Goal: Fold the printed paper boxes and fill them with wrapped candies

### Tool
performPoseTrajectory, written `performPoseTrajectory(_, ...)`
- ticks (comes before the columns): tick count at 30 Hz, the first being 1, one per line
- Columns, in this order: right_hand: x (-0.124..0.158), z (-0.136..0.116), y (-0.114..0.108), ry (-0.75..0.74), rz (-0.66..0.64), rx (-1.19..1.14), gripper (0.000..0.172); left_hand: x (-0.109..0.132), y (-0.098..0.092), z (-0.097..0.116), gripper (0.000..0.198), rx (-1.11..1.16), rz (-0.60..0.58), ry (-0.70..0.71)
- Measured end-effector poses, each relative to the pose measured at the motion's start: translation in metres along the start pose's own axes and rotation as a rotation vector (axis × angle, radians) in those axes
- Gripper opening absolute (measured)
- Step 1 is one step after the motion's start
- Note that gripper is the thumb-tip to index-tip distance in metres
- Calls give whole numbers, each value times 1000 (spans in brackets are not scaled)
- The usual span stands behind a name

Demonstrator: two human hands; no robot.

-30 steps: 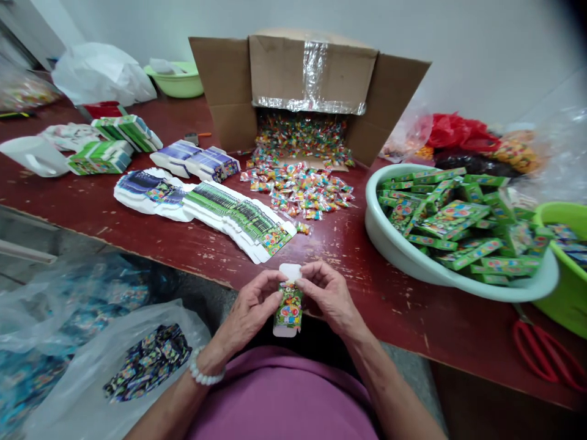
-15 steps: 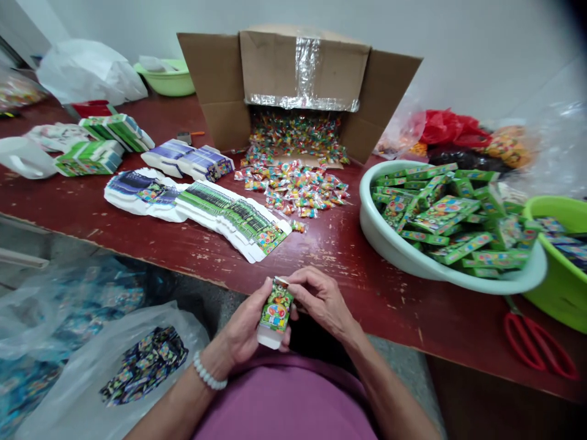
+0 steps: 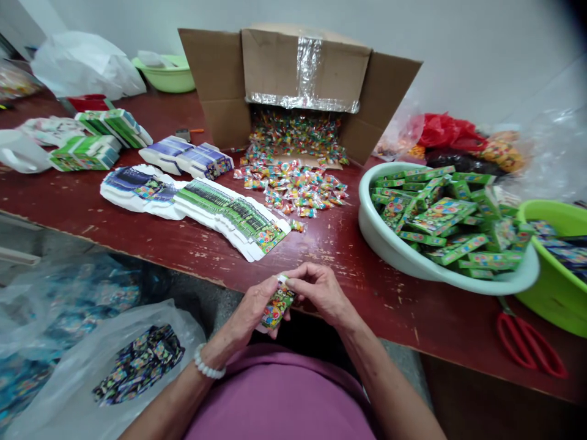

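Observation:
My left hand (image 3: 250,315), with a beaded bracelet at the wrist, is closed around a small green printed box (image 3: 277,305) at the table's front edge. My right hand (image 3: 318,293) pinches the top end of the same box, where a bit of white shows between the fingertips. Beyond them a fanned row of flat green cartons (image 3: 229,211) lies on the red table (image 3: 330,244). Wrapped candies (image 3: 298,186) spill from an open cardboard box (image 3: 302,67). Filled green boxes (image 3: 444,214) are heaped in a pale blue basin (image 3: 376,229) at the right.
Red-handled scissors (image 3: 527,345) lie at the right front, below a lime green basin (image 3: 545,299). Purple carton stacks (image 3: 186,156) and a white jug (image 3: 21,153) stand left. An open plastic bag (image 3: 68,397) with dark packets hangs or rests below the table.
The small box has tilted between my hands. My left thumb has moved up to its top end beside my right fingertips, and the white lower flap is now mostly covered.

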State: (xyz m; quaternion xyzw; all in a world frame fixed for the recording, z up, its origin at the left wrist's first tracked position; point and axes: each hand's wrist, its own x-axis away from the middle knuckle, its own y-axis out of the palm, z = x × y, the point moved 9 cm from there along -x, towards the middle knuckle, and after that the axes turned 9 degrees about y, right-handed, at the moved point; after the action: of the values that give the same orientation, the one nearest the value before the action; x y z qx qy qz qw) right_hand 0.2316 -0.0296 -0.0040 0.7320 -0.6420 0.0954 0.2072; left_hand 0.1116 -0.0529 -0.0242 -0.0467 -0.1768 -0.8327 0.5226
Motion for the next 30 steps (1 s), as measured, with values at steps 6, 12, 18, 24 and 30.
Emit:
performPoseTrajectory(6, 9, -8, 12, -81, -82, 40, 27, 1, -2, -3, 69, 49, 13, -12)
performPoseTrajectory(12, 26, -13, 19, -355, 24, 359, 17, 4, -1, -12, 66, 235, 87, -19)
performPoseTrajectory(18, -33, -40, -28, -364, 272, 672, 24, 24, 13, -21, 40, 375, 7, -123)
performPoseTrajectory(24, -96, -56, -66, -280, 563, 842, 26, 42, -25, -26, 35, 215, -40, -169)
performPoseTrajectory(30, -96, -44, -78, -257, 584, 755, 20, 58, -79, -23, 31, -492, -332, -274)
